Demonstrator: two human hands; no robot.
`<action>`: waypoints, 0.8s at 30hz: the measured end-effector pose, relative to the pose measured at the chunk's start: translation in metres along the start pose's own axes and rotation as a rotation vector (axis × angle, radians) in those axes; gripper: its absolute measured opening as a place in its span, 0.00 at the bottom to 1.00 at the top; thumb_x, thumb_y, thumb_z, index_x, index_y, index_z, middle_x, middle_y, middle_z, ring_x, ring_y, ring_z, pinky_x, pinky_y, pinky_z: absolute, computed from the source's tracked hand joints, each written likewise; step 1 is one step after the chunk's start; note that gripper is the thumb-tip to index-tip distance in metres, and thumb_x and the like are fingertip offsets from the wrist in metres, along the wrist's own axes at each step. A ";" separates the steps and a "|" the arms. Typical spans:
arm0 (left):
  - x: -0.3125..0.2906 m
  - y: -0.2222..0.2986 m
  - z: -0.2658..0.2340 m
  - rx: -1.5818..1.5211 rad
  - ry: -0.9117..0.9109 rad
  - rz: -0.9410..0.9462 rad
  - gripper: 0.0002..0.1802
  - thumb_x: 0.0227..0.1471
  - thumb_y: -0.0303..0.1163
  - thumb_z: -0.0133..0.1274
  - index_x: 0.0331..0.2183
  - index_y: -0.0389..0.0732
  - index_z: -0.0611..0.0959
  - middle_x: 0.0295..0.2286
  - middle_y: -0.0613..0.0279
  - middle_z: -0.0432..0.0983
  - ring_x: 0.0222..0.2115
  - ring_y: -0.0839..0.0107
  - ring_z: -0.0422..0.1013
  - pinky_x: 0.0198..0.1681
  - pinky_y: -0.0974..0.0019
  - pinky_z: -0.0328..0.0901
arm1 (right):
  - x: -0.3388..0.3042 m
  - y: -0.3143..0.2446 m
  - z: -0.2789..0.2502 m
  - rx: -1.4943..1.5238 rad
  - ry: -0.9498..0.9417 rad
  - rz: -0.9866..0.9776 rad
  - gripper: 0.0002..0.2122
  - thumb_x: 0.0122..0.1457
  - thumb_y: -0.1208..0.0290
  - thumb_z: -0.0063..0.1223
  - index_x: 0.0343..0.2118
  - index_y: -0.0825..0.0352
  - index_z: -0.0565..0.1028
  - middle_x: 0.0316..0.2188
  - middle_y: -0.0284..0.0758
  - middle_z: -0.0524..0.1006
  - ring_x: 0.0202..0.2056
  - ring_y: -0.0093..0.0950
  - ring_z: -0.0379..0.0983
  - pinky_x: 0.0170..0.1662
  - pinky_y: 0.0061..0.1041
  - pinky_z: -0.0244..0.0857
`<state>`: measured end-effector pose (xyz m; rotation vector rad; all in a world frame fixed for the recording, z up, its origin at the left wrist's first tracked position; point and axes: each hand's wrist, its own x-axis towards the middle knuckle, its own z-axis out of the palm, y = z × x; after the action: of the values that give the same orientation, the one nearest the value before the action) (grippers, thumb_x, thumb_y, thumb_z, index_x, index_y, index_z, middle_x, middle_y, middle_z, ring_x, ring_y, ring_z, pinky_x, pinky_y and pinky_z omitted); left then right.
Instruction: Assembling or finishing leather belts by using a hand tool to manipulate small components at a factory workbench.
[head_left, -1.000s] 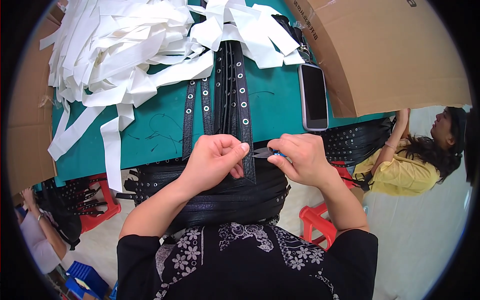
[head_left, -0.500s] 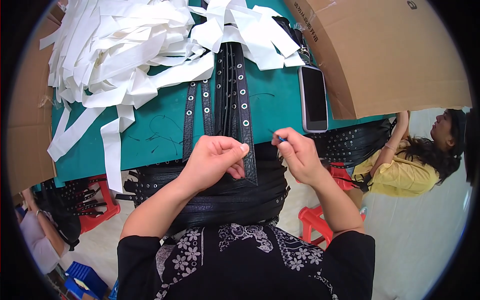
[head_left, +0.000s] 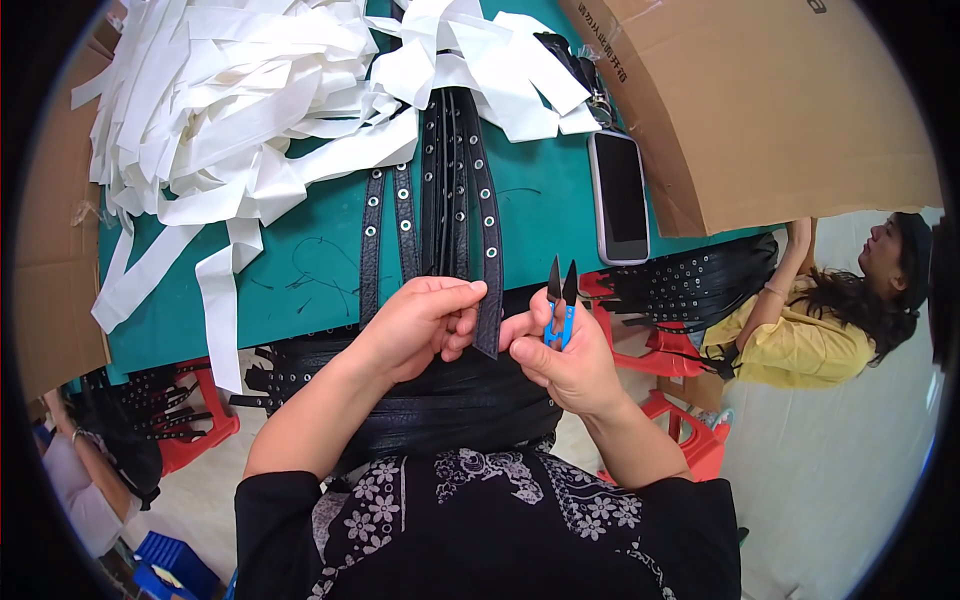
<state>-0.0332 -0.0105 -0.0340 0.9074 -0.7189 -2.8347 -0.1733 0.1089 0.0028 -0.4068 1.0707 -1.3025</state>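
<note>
Now, at your far left a cardboard sheet (head_left: 45,290) stands along the edge of the green table (head_left: 300,270), and a big heap of white strips (head_left: 240,110) covers the table's upper left, a few of them trailing down toward you. Right of the heap, several black studded straps (head_left: 440,180) run from the top of the table straight toward your body, lying side by side. Your left hand (head_left: 420,325) sits at the table's near edge with its fingers curled together, pinching the near end of one black strap (head_left: 487,270) between thumb and fingertips. Just beside it, your right hand (head_left: 570,360) is closed round the blue handle of small thread snips (head_left: 560,300), whose two dark blades point upward and stand slightly apart, close to the held strap but not touching it. Below both hands, a thick bundle of black straps (head_left: 450,400) lies across your lap. Further right, a dark phone (head_left: 620,195) rests on the table next to a large cardboard box (head_left: 760,100). At the far right another person in a yellow top (head_left: 800,345) handles more black straps.
</note>
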 end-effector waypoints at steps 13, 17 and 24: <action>-0.003 -0.002 0.000 -0.010 -0.080 -0.002 0.18 0.55 0.38 0.44 0.16 0.44 0.69 0.14 0.72 0.62 0.13 0.82 0.56 0.14 0.78 0.51 | -0.002 0.000 0.006 -0.193 0.079 -0.078 0.13 0.51 0.80 0.52 0.31 0.62 0.59 0.28 0.40 0.73 0.15 0.12 0.59 0.16 0.09 0.52; -0.004 -0.005 0.000 0.127 -0.039 0.085 0.15 0.54 0.39 0.46 0.22 0.39 0.75 0.14 0.73 0.62 0.14 0.84 0.57 0.14 0.78 0.53 | -0.003 0.004 0.004 -0.373 0.135 -0.126 0.15 0.47 0.81 0.57 0.30 0.63 0.60 0.28 0.34 0.73 0.18 0.10 0.60 0.20 0.08 0.54; -0.008 -0.011 0.005 0.637 0.157 0.372 0.11 0.52 0.33 0.49 0.28 0.35 0.77 0.15 0.70 0.69 0.16 0.85 0.64 0.17 0.79 0.60 | -0.004 0.009 0.001 -0.557 0.151 -0.158 0.15 0.46 0.84 0.56 0.30 0.63 0.60 0.28 0.34 0.72 0.19 0.08 0.59 0.22 0.07 0.54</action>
<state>-0.0283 0.0034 -0.0314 0.9184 -1.6166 -2.1988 -0.1667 0.1150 -0.0019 -0.8316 1.5575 -1.1699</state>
